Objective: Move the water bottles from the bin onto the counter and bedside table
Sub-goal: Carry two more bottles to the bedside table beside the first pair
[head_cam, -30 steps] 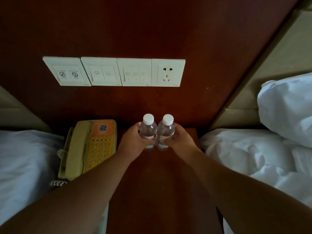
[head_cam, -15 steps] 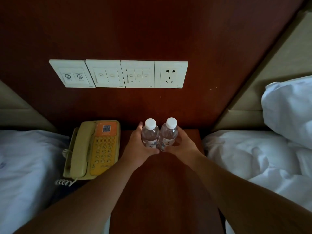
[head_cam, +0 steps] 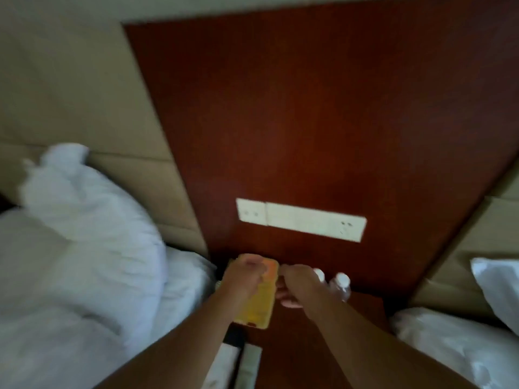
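Observation:
The frame is motion-blurred. Two clear water bottles with white caps, one (head_cam: pixel 319 275) and the other (head_cam: pixel 341 286), stand side by side on the dark wooden bedside table (head_cam: pixel 365 308), close to the wall panel. My right hand (head_cam: pixel 298 287) is just left of them, its back partly covering the nearer bottle, its fingers hanging loosely curled with nothing in them. My left hand (head_cam: pixel 247 276) hovers over the top of the yellow telephone (head_cam: pixel 259 307); blur hides whether it grips anything.
A white row of switches and a socket (head_cam: pixel 300 220) sits on the red-brown wall panel above the table. White pillows and bedding lie on the left bed (head_cam: pixel 90 234) and the right bed (head_cam: pixel 455 341). Beige padded headboards flank the panel.
Both hands have let go of the bottles and moved left; the left hand is now over the telephone. The view has swung up and to the left, and the bottles stay on the table.

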Action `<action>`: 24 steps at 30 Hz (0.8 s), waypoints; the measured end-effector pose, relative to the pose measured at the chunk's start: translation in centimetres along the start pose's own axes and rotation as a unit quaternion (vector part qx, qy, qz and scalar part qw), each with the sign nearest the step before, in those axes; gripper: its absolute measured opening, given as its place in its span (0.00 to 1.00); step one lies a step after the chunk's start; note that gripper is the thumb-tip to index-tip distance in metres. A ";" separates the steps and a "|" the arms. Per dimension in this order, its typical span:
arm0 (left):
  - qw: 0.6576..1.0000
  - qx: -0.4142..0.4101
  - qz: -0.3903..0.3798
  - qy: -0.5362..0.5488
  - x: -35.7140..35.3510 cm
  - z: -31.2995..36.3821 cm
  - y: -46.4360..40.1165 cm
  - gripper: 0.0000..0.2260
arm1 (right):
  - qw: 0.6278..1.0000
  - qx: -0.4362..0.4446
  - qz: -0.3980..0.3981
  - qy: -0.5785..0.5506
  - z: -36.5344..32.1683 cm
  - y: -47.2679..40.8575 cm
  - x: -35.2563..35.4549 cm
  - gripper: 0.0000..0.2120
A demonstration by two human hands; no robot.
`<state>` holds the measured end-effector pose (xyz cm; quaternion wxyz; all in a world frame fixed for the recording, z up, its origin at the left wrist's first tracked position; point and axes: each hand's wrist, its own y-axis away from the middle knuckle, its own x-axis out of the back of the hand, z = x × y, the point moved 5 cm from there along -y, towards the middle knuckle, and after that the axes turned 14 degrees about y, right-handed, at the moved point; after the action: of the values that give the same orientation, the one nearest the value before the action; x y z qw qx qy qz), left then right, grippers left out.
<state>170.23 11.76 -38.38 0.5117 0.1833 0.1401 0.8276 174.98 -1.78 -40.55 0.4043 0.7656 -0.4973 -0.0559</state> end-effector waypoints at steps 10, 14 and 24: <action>0.940 -0.151 0.266 0.153 27.9 18.9 22.2 0.08 | 0.936 0.324 -0.134 0.017 -26.1 27.8 -15.9 0.07; 0.899 -0.198 0.367 0.133 39.7 19.3 34.0 0.10 | 0.900 0.374 -0.216 0.055 -29.2 40.3 -25.4 0.08; 0.740 -0.201 0.595 0.241 59.0 5.4 71.2 0.13 | 0.766 0.444 -0.447 0.127 -17.5 74.3 -52.0 0.06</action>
<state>91.89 33.85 5.76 -0.1101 -0.0829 -0.0485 0.9893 104.38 36.73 4.74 0.0073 0.9955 -0.0118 0.0941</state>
